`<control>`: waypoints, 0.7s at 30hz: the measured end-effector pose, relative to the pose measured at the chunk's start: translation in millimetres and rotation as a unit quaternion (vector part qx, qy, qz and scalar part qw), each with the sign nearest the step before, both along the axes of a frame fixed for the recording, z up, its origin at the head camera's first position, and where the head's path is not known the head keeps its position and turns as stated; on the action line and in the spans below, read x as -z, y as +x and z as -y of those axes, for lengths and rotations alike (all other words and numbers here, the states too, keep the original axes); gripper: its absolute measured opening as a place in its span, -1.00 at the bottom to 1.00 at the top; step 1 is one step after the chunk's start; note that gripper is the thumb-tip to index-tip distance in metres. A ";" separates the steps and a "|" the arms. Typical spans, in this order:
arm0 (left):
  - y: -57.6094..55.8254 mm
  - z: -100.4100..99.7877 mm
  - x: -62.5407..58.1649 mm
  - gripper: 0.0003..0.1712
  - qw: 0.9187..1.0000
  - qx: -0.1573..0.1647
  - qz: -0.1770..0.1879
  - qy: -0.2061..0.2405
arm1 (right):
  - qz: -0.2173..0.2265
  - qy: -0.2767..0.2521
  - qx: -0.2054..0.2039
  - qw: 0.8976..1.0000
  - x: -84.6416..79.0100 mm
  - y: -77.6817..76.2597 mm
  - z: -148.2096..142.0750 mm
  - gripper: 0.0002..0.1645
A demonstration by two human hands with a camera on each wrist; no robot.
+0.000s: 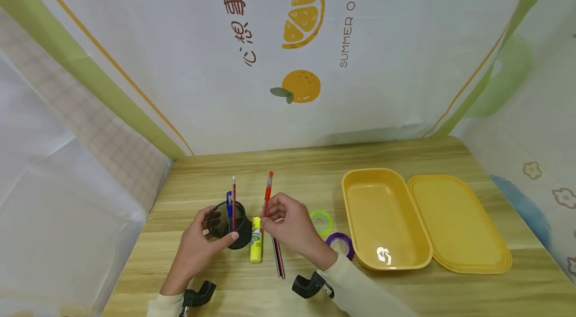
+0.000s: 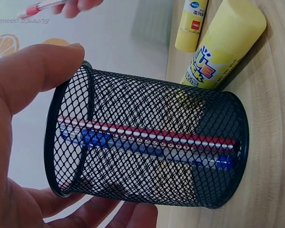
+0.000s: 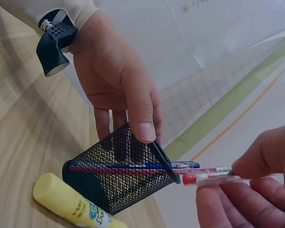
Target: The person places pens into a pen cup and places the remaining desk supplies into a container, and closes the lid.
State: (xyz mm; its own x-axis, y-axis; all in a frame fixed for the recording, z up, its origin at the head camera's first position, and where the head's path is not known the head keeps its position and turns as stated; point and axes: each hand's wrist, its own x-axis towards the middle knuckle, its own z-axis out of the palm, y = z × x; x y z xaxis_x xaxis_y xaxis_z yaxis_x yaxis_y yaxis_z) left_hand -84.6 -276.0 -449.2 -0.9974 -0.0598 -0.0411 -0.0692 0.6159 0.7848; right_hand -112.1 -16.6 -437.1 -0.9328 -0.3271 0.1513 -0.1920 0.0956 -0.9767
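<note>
My left hand (image 1: 198, 244) grips a black mesh pen holder (image 2: 147, 142) round its rim, thumb on the near side. A blue pen (image 1: 230, 204) and a red-striped pencil (image 1: 234, 189) stand inside it. My right hand (image 1: 290, 222) pinches a red pen (image 1: 268, 194) between thumb and fingers, just right of the holder. In the right wrist view the pen's red end (image 3: 190, 178) is close to the holder's rim. A yellow glue stick (image 1: 255, 244) lies beside the holder, and dark striped pencils (image 1: 278, 259) lie partly under my right hand.
Right of my right hand are a green tape roll (image 1: 327, 227) and a purple tape roll (image 1: 346, 244). Farther right sits a yellow box (image 1: 387, 217), with its yellow lid (image 1: 459, 222) alongside. Another yellow labelled tube (image 2: 191, 26) shows in the left wrist view. Printed cloth hangs behind the table.
</note>
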 end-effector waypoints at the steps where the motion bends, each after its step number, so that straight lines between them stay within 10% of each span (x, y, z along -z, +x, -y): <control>1: -0.1 -0.1 -0.1 0.07 1.000 -0.001 0.000 0.000 | -0.005 0.003 -0.001 1.000 -0.6 -1.7 1.5 -0.84; 11: 0.8 -1.0 0.5 0.04 1.000 -0.002 0.001 -0.001 | -0.039 0.043 0.011 0.998 -11.3 -17.6 14.2 -0.87; 21: 0.5 0.0 0.3 0.03 1.000 0.000 -0.002 0.004 | 0.034 -0.012 -0.022 0.999 -11.4 -21.9 22.9 -0.84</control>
